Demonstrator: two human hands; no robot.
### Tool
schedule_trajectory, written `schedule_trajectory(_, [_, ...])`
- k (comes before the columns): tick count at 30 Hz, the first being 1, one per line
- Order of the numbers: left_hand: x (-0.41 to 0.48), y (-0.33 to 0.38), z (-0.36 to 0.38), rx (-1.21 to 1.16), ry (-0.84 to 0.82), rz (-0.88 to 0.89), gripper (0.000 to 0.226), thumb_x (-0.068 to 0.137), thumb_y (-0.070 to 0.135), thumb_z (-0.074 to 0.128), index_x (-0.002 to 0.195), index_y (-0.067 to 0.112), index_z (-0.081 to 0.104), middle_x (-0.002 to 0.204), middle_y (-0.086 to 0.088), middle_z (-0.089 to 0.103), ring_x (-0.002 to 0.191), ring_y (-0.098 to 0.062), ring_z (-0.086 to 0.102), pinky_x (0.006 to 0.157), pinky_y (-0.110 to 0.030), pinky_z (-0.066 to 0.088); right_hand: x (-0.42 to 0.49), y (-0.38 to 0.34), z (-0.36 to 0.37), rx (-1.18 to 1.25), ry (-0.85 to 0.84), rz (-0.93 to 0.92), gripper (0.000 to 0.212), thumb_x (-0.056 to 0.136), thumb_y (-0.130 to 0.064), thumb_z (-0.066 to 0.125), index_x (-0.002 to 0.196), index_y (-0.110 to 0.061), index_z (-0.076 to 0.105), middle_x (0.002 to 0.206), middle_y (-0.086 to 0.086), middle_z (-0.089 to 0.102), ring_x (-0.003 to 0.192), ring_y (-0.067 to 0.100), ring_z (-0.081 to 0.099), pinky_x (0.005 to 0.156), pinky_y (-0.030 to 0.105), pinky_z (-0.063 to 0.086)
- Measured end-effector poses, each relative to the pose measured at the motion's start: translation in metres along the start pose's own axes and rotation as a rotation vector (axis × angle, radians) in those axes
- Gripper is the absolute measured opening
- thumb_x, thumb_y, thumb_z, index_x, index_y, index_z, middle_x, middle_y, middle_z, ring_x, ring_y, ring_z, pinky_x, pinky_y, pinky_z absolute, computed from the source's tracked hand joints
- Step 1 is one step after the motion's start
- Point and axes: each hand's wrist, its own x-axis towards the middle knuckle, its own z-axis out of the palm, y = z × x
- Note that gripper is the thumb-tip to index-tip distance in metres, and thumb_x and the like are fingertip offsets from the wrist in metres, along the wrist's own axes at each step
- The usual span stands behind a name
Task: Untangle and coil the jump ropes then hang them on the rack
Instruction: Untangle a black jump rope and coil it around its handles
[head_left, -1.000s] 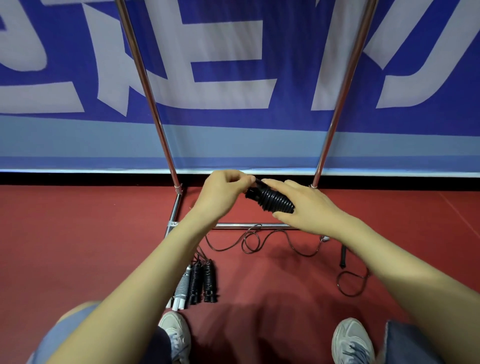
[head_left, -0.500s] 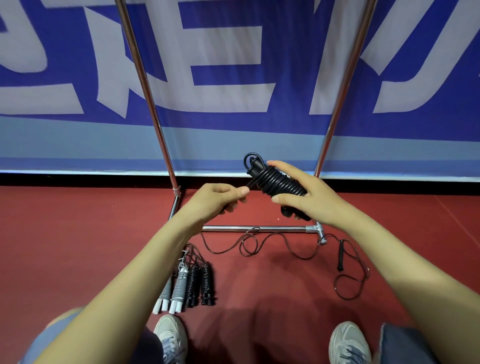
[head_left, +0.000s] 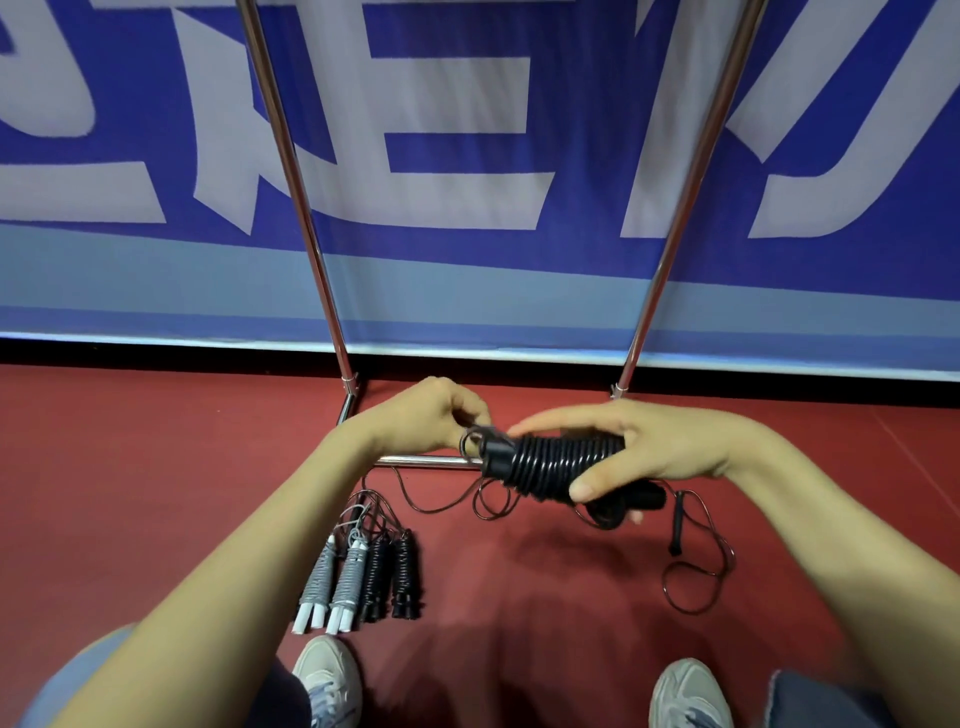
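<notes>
Two bare hands: right hand (head_left: 670, 452) grips a black, tightly coiled jump rope (head_left: 556, 465) mid-bundle, left hand (head_left: 431, 415) pinches its end loop (head_left: 470, 444); probably light, springy.

Both forearms reach in from seven and five o'clock; right hand (head_left: 665, 447) grips the coiled rope (head_left: 550, 462); left hand (head_left: 426, 415) pinches its end.

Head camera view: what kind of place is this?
Probably a sports hall or gym. The red floor looks like a court surface, a blue banner runs behind, and coiled jump ropes lie beside a metal rack. The left hand and right hand hold another black rope.
</notes>
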Motion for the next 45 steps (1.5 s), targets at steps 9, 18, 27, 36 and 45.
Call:
schedule_trajectory(9, [0.018,0.022,0.019,0.407,0.131,-0.057,0.018,0.090,0.029,0.063,0.100,0.016,0.070,0.096,0.004,0.056,0.097,-0.019,0.056,0.085,-0.038,0.047,0.032,0.009,0.013,-0.322,0.107,0.310,0.045,0.089,-0.037,0.066,0.127,-0.042,0.042,0.078,0.004,0.069,0.063,0.026,0.069,0.068,0.042,0.060])
schedule_trajectory(18, [0.011,0.035,0.025,0.162,0.410,-0.064,0.031,0.098,0.011,0.049,0.124,0.013,0.064,0.110,-0.001,0.055,0.109,-0.018,0.052,0.083,-0.014,0.030,0.030,0.018,0.003,-0.491,0.542,0.204,0.070,0.084,-0.047,0.067,0.133,-0.030,0.020,0.074,0.000,0.057,0.062,0.017,0.057,0.060,0.030,0.043])
schedule_trajectory(27, [0.005,0.040,0.032,-0.232,0.565,-0.093,0.025,0.091,0.011,0.062,0.113,0.022,0.069,0.084,0.019,0.063,0.072,0.002,0.053,0.071,-0.008,0.040,0.033,0.021,0.001,-0.668,0.701,0.198,0.062,0.091,-0.049,0.048,0.141,-0.064,0.015,0.108,-0.004,0.054,0.098,0.021,0.056,0.090,0.040,0.045])
schedule_trajectory(36, [0.006,0.039,0.035,-0.502,0.546,-0.112,0.010,0.096,0.006,0.054,0.098,0.011,0.062,0.081,0.002,0.069,0.061,-0.002,0.052,0.063,-0.017,0.045,0.035,0.021,0.001,-0.615,0.855,0.084,0.057,0.092,-0.048,0.047,0.140,-0.061,0.019,0.100,-0.008,0.054,0.084,0.020,0.061,0.085,0.042,0.048])
schedule_trajectory(45, [0.005,0.024,0.027,-0.128,0.694,-0.114,0.003,0.084,0.019,0.072,0.087,0.017,0.073,0.080,-0.003,0.065,0.080,-0.014,0.055,0.079,-0.029,0.045,0.031,0.013,0.005,-0.517,0.843,-0.063,0.055,0.091,-0.043,0.055,0.133,-0.066,0.027,0.104,-0.013,0.059,0.079,0.009,0.061,0.084,0.040,0.050])
